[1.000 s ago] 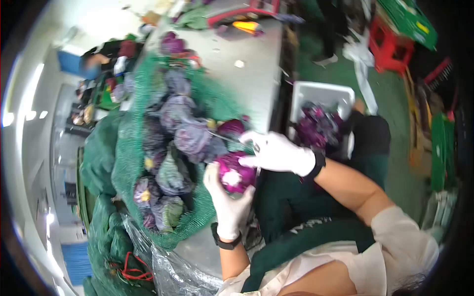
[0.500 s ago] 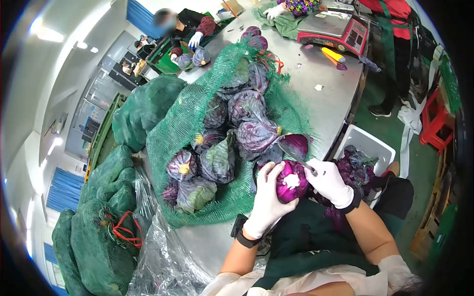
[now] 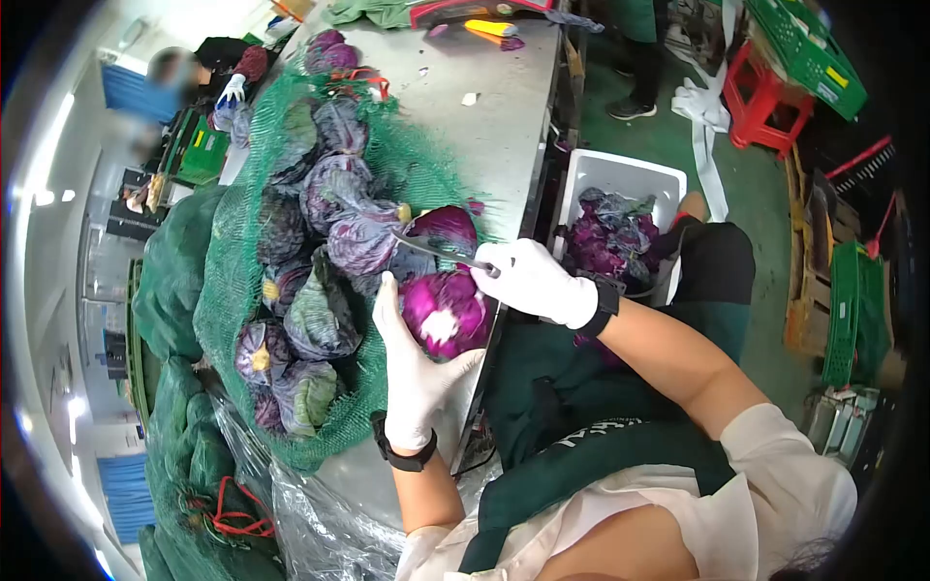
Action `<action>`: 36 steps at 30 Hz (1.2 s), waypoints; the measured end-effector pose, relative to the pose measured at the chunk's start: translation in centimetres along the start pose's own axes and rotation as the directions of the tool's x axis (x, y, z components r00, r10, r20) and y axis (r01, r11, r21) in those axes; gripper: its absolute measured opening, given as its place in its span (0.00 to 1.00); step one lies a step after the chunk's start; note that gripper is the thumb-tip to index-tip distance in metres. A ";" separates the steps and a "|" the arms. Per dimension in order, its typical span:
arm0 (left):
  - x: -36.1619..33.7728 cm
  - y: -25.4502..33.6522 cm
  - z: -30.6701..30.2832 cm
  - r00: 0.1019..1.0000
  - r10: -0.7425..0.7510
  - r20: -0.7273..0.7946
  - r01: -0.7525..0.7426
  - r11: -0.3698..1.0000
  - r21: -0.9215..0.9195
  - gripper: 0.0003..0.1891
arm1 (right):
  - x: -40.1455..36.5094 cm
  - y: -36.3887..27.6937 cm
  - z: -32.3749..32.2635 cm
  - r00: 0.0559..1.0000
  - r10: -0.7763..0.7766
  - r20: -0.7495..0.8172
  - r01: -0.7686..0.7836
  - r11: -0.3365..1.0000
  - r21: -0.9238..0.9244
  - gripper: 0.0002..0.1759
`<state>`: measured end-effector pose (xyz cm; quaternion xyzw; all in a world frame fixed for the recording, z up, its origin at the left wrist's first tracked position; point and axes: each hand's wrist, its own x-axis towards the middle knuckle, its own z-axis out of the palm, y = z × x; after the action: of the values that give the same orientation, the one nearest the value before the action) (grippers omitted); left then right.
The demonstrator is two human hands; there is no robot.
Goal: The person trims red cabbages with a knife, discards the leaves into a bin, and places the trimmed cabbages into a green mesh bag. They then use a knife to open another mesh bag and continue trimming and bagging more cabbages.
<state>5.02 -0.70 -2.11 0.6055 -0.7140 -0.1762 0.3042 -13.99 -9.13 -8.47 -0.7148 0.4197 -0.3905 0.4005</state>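
Observation:
A trimmed purple cabbage [image 3: 448, 315] with a white cut stem rests at the table's edge. My left hand [image 3: 412, 358], in a white glove, lies against its left and lower side with thumb and fingers spread apart. In my gloved right hand [image 3: 538, 281] is a knife [image 3: 441, 250], its curved blade pointing left above the cabbage. Just behind the blade sits a dark purple cabbage piece [image 3: 446, 229]. Several untrimmed cabbages [image 3: 363, 242] lie in an opened green mesh bag [image 3: 228, 300] to the left.
A white bin [image 3: 625, 167] of purple leaves stands right of the metal table [image 3: 484, 136]. Full green mesh sacks [image 3: 179, 281] and clear plastic [image 3: 329, 523] are at the left. A red stool [image 3: 770, 107] stands back right; a co-worker's gloved hand [image 3: 232, 89] shows back left.
The view has swung to the right, so the table and bag appear further left. My left hand's fingers have spread from around the cabbage. The knife is still in my right hand.

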 end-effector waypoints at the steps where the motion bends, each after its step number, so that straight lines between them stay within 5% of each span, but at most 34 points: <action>1: 0.4 0.4 -0.2 0.996 0.084 -0.024 -0.082 0.994 0.073 0.66 | 0.1 0.1 0.3 1.000 -0.008 -0.005 0.009 0.999 0.051 0.07; 3: 0.4 -0.8 -0.3 0.997 0.033 0.071 -0.028 0.997 -0.076 0.64 | 0.1 1.1 0.1 0.994 -0.086 -0.065 0.088 0.996 0.017 0.08; 7: -0.6 -1.2 -1.0 0.992 -0.083 0.095 0.107 0.952 -0.287 0.63 | 0.8 4.8 -5.5 0.969 -0.017 -0.245 -0.135 0.798 -0.588 0.13; 9: -0.9 -2.1 -1.4 0.995 0.010 0.096 -0.003 0.997 -0.072 0.61 | 0.4 3.8 -7.6 0.980 0.086 -0.178 -0.171 0.820 -0.546 0.15; 13: -0.3 -1.5 -1.2 0.985 0.068 0.159 -0.073 0.997 0.030 0.60 | -0.6 -1.8 -4.5 0.978 0.153 0.139 -0.151 0.988 -0.026 0.30; 14: -0.3 -1.4 -1.1 0.991 0.017 0.135 -0.018 1.000 0.008 0.60 | -0.9 -2.7 -3.5 0.961 0.158 0.226 -0.153 0.987 -0.042 0.34; 15: -0.4 -1.3 -1.0 0.993 -0.036 0.110 0.038 0.999 -0.012 0.59 | -1.2 -3.0 -2.5 0.937 0.198 0.286 -0.195 0.980 -0.041 0.37; 17: -0.5 -1.3 -0.8 0.994 -0.042 0.104 0.046 0.998 -0.040 0.60 | -1.7 -2.3 -1.2 0.800 0.339 0.495 -0.532 0.781 0.326 0.36; 18: -0.6 -1.3 -0.7 0.996 -0.036 0.080 0.039 0.998 -0.038 0.60 | -1.7 -1.8 -0.7 0.800 0.341 0.494 -0.535 0.778 0.330 0.36; 20: -0.9 -1.5 -0.5 0.998 -0.041 0.054 0.043 0.998 -0.040 0.61 | -2.2 -1.2 0.0 0.973 0.077 0.216 -0.154 0.917 0.367 0.31; 21: -1.1 -1.4 -0.4 0.997 -0.043 0.065 0.045 0.998 -0.039 0.61 | -2.4 -1.2 0.2 0.973 0.085 0.213 -0.162 0.914 0.372 0.31; 23: -1.1 -0.9 -0.2 0.999 -0.009 0.050 0.011 0.999 -0.037 0.58 | -1.9 -2.1 0.1 0.954 0.148 0.260 -0.162 0.986 0.034 0.27; 27: -2.1 -1.7 0.4 1.000 -0.009 -0.026 0.007 0.995 -0.097 0.59 | -1.2 -1.0 -0.1 0.957 0.064 0.281 -0.106 0.985 0.139 0.29; 28: -2.3 -2.1 0.6 0.999 -0.002 -0.041 -0.003 0.992 -0.127 0.60 | -1.4 -0.6 0.0 0.954 0.082 0.287 -0.157 0.955 0.250 0.28; 29: -2.3 -2.7 0.8 0.998 0.001 -0.063 -0.013 0.983 -0.183 0.61 | -1.5 -1.2 -1.0 0.835 0.311 0.454 -0.489 0.797 0.354 0.18; 33: -2.7 -4.1 -0.9 0.967 -0.254 -0.017 0.206 0.818 -0.537 0.65 | -3.7 4.6 -5.0 0.835 0.471 0.284 -0.550 0.733 0.401 0.21; 35: -2.9 -5.0 -1.6 0.968 -0.250 -0.004 0.204 0.798 -0.567 0.63 | -4.5 10.5 -6.4 0.913 0.405 0.050 -0.408 0.900 0.151 0.18; 36: -3.1 -5.1 -1.7 0.968 -0.252 -0.007 0.203 0.798 -0.568 0.63 | -4.5 10.0 -7.8 0.934 0.356 -0.028 -0.347 0.885 -0.310 0.18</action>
<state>10.26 1.45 -4.63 0.5769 -0.5393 -0.3890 0.4744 -25.41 -10.20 -15.57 -0.6866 0.5920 -0.2302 0.3537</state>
